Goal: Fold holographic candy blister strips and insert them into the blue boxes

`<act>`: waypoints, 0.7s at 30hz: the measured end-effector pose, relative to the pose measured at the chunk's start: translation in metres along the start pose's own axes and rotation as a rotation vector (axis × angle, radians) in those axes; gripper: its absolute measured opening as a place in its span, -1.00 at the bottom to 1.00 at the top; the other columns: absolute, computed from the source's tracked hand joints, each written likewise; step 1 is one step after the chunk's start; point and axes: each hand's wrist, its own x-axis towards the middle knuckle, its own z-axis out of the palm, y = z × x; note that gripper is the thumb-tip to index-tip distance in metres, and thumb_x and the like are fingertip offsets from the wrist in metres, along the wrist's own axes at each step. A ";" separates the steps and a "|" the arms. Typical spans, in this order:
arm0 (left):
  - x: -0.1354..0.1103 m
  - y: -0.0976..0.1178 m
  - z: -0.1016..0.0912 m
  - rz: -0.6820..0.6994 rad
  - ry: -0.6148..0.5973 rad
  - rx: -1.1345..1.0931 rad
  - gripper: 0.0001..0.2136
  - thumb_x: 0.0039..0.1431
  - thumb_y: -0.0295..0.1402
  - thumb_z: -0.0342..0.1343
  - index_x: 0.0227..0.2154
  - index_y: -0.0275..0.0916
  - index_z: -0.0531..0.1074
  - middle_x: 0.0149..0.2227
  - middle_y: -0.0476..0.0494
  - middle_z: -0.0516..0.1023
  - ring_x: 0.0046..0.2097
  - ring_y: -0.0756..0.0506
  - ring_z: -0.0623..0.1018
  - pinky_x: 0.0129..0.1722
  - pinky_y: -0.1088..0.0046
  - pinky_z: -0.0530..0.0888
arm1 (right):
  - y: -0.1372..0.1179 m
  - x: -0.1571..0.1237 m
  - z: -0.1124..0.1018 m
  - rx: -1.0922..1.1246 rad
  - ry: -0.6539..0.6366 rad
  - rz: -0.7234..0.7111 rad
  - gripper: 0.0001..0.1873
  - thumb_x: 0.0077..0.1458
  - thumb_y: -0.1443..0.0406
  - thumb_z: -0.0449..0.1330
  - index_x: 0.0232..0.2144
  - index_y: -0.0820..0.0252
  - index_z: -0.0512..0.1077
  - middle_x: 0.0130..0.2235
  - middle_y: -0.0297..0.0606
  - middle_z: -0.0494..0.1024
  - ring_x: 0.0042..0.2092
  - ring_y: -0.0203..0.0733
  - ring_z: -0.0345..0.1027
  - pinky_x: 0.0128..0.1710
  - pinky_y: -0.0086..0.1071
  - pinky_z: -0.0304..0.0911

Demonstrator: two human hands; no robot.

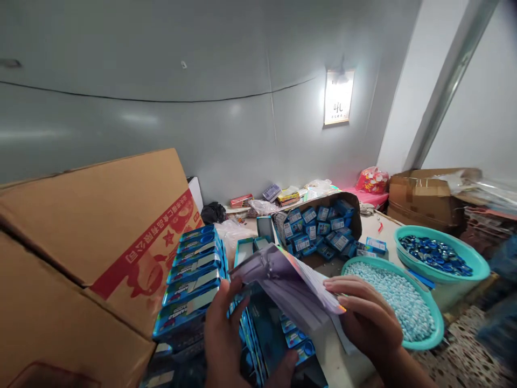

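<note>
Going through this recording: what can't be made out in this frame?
Head view, print on the glossy grey-purple sheet stack: motion-blurred.
Head view, wrist of the left hand: cut off by the bottom edge.
Head view, thumb and grip of the right hand: hidden under the stack.
Head view, lettering on the small blue cartons in the tipped brown cardboard box: too small.

Flat sheets (283,277), held between left hand (226,339) and right hand (365,318): thin printed card, smooth, slight sheen.
Stacked blue cartons (194,280): glossy printed card.
Large box (100,231): brown corrugated cardboard, matt, with red print.
Near basin (438,328): teal plastic, smooth. Its tablets (396,296) are pale blue, matt and chalky-looking.
Far basin (480,267): same plastic. Its dark blue pieces (432,253) are glossy.
Wall (161,124): smooth grey panelling with dull reflections.
</note>
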 end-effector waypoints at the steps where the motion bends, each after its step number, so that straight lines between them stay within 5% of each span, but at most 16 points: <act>1: 0.001 -0.003 0.006 0.001 0.003 -0.024 -0.04 -0.18 -0.20 0.47 0.30 0.15 0.11 0.15 -0.21 0.40 0.11 -0.31 0.50 -0.08 0.12 0.61 | -0.005 -0.002 -0.003 0.016 0.045 0.037 -0.62 0.09 0.56 0.15 -0.09 0.10 0.40 -0.20 -0.19 0.64 -0.17 -0.13 0.56 -0.24 -0.21 0.53; 7: -0.002 0.011 0.033 -0.161 0.021 -0.199 -0.04 -0.16 -0.29 0.46 0.32 0.12 0.10 0.27 -0.21 0.31 0.25 -0.33 0.39 0.10 0.15 0.53 | -0.018 -0.018 -0.034 0.005 0.244 0.190 -0.81 0.18 0.47 0.19 -0.20 0.10 0.43 -0.31 -0.21 0.63 -0.25 -0.11 0.56 -0.30 -0.22 0.53; 11: -0.001 0.006 0.050 -0.528 -0.151 -0.480 0.02 -0.14 -0.22 0.46 0.35 0.16 -0.01 0.34 -0.21 0.23 0.23 -0.34 0.43 0.08 0.11 0.54 | -0.025 -0.026 -0.051 0.002 0.202 0.218 -0.84 0.18 0.45 0.19 -0.22 0.11 0.39 -0.33 -0.23 0.61 -0.26 -0.11 0.54 -0.31 -0.21 0.53; 13: 0.000 -0.007 0.060 -0.691 -0.339 -0.672 0.02 -0.24 -0.16 0.50 0.33 0.01 0.13 0.27 -0.29 0.35 0.15 -0.37 0.50 0.04 0.09 0.55 | -0.028 -0.032 -0.054 0.011 0.179 0.257 -0.82 0.18 0.47 0.18 -0.22 0.11 0.38 -0.32 -0.24 0.60 -0.26 -0.15 0.53 -0.31 -0.27 0.52; 16: -0.004 -0.023 0.077 -0.850 -0.535 -0.758 -0.35 -0.18 -0.05 0.44 0.01 -0.24 0.55 -0.01 -0.31 0.61 0.00 -0.36 0.61 0.02 0.10 0.56 | -0.028 -0.042 -0.052 -0.033 0.163 0.416 -0.84 0.19 0.46 0.17 -0.27 0.08 0.38 -0.31 -0.26 0.58 -0.25 -0.20 0.52 -0.31 -0.40 0.48; 21: -0.008 -0.020 0.100 -0.774 -0.371 -0.494 -0.68 -0.08 -0.11 0.40 -0.30 -0.20 0.67 -0.21 -0.17 0.69 -0.10 -0.26 0.66 -0.07 0.24 0.63 | -0.019 -0.048 -0.052 -0.160 -0.033 0.663 -0.78 0.27 0.27 0.13 -0.05 0.04 0.46 -0.12 -0.18 0.61 -0.12 -0.09 0.52 -0.12 -0.29 0.49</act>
